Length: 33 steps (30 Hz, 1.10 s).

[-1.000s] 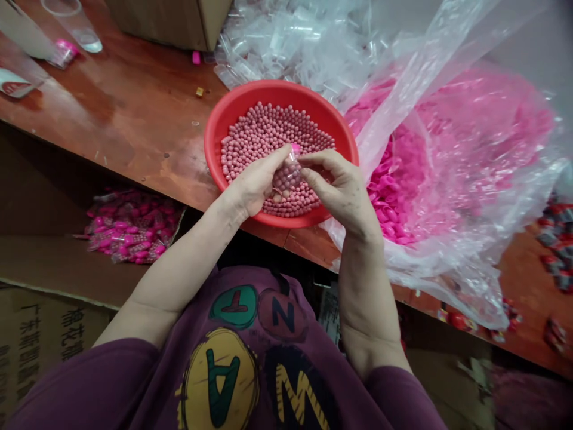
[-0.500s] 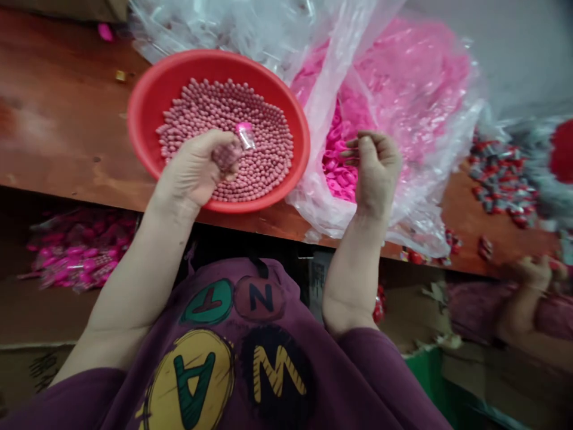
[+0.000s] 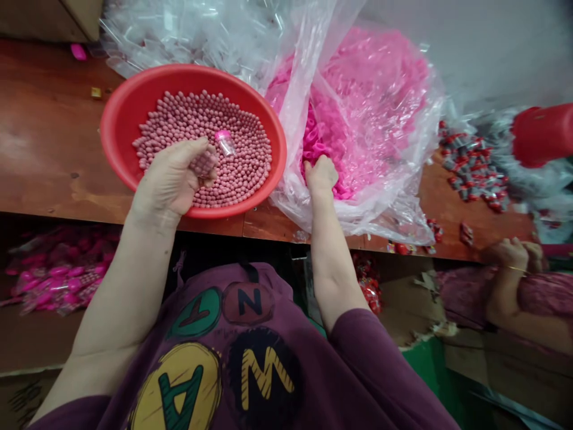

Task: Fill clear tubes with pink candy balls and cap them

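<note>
My left hand (image 3: 170,176) is closed around a small clear container of pink beads (image 3: 204,163), held over the near left part of a red bowl (image 3: 277,140). Loose pink beads (image 3: 244,170) fill the bowl's bottom. A small clear bottle with a pink cap (image 3: 224,143) lies on them, just beyond my left fingers. To the right, my right hand (image 3: 321,173) reaches into the mouth of a clear plastic bag (image 3: 403,209) full of bright pink pieces (image 3: 317,140). Its fingers are curled at the pieces; the fingertips, and whatever is between them, are hidden.
Clear plastic containers (image 3: 192,36) are heaped behind the bowl. Small red-and-clear items (image 3: 477,170) and a red tub (image 3: 544,134) sit at the right. A co-worker's hands (image 3: 514,254) are at the right table edge. Pink packets (image 3: 62,280) lie on a shelf below left.
My right hand has gone from above the bag's opening down and left into the pink pieces. My left hand still holds the container over the bowl. The whole view has shifted.
</note>
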Each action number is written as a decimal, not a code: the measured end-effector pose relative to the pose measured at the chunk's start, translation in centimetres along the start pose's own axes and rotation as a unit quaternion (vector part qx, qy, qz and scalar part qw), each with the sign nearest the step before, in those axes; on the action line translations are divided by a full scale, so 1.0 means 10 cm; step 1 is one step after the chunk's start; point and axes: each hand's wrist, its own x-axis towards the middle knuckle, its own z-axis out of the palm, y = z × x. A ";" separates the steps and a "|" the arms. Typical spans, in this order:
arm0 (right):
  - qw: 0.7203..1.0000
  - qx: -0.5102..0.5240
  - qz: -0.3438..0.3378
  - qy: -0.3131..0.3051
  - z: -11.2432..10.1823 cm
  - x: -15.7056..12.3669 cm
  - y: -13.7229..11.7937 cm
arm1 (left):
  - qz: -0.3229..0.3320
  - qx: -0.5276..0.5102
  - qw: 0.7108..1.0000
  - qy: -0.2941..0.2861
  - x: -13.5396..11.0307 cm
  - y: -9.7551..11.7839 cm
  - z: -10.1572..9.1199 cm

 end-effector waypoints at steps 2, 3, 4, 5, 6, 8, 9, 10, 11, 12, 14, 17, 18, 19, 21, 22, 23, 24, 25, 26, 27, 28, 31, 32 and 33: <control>1.000 0.000 -0.011 0.003 -0.01 0.01 0.03 | 0.005 -0.008 1.000 -0.002 0.01 -0.02 0.00; 1.000 -0.001 -0.017 0.002 -0.03 0.00 0.07 | 0.008 -0.008 1.000 -0.003 0.02 -0.03 0.00; 1.000 0.000 -0.023 0.000 -0.04 -0.02 0.14 | 0.011 -0.009 1.000 -0.001 0.03 -0.04 0.00; 1.000 0.008 -0.029 0.003 -0.06 -0.04 0.22 | 0.013 -0.012 1.000 -0.001 0.04 -0.05 -0.01; 0.999 0.025 -0.038 0.013 -0.08 -0.07 0.32 | 0.015 -0.018 1.000 -0.001 0.05 -0.06 -0.01; 0.993 0.087 -0.064 0.052 -0.14 -0.12 0.53 | 0.022 -0.035 0.999 0.002 0.06 -0.07 -0.01; 0.986 0.127 -0.081 0.076 -0.17 -0.15 0.62 | 0.024 -0.039 0.999 0.001 0.06 -0.08 -0.01; 0.976 0.170 -0.096 0.096 -0.20 -0.17 0.70 | 0.023 -0.040 0.999 0.000 0.06 -0.08 -0.01; 0.966 0.209 -0.106 0.108 -0.23 -0.20 0.75 | 0.024 -0.040 0.999 0.003 0.06 -0.08 -0.01; 0.956 0.242 -0.113 0.117 -0.26 -0.22 0.79 | 0.026 -0.038 0.999 0.006 0.05 -0.09 -0.01; 0.946 0.266 -0.121 0.142 -0.31 -0.24 0.81 | 0.031 -0.034 0.999 0.008 0.05 -0.10 -0.01; 0.958 0.195 -0.131 0.162 -0.35 -0.25 0.75 | 0.042 -0.037 0.998 0.006 0.05 -0.12 0.00; 0.963 0.172 -0.133 0.159 -0.36 -0.25 0.74 | 0.045 -0.042 0.998 0.007 0.06 -0.12 0.00; 0.965 0.162 -0.134 0.155 -0.37 -0.25 0.72 | 0.047 -0.044 0.998 0.006 0.06 -0.13 0.00; 0.957 0.179 -0.146 0.173 -0.38 -0.24 0.71 | 0.051 -0.041 0.998 -0.001 0.06 -0.13 0.00; 0.947 0.202 -0.156 0.195 -0.39 -0.24 0.70 | 0.052 -0.039 0.998 -0.007 0.06 -0.13 0.00; 0.934 0.231 -0.168 0.215 -0.40 -0.24 0.68 | 0.053 -0.038 0.998 -0.013 0.06 -0.13 0.00; 0.918 0.273 -0.179 0.226 -0.40 -0.26 0.64 | 0.052 -0.040 0.998 -0.018 0.06 -0.12 0.00; 0.899 0.327 -0.187 0.221 -0.39 -0.28 0.58 | 0.050 -0.046 0.997 -0.024 0.06 -0.12 0.00; 0.878 0.391 -0.193 0.197 -0.38 -0.31 0.49 | 0.047 -0.054 0.997 -0.029 0.06 -0.12 0.00; 0.853 0.457 -0.199 0.156 -0.37 -0.35 0.38 | 0.045 -0.063 0.996 -0.036 0.05 -0.12 0.00; 0.824 0.517 -0.203 0.107 -0.35 -0.41 0.25 | 0.042 -0.070 0.996 -0.047 0.05 -0.12 -0.01; 0.747 0.623 -0.231 -0.017 -0.29 -0.62 -0.27 | 0.035 -0.079 0.992 -0.087 0.04 -0.12 0.00; 0.730 0.637 -0.245 -0.041 -0.27 -0.70 -0.45 | 0.032 -0.081 0.992 -0.096 0.03 -0.11 0.01; 0.718 0.644 -0.258 -0.058 -0.26 -0.78 -0.63 | 0.026 -0.082 0.991 -0.101 0.03 -0.11 0.02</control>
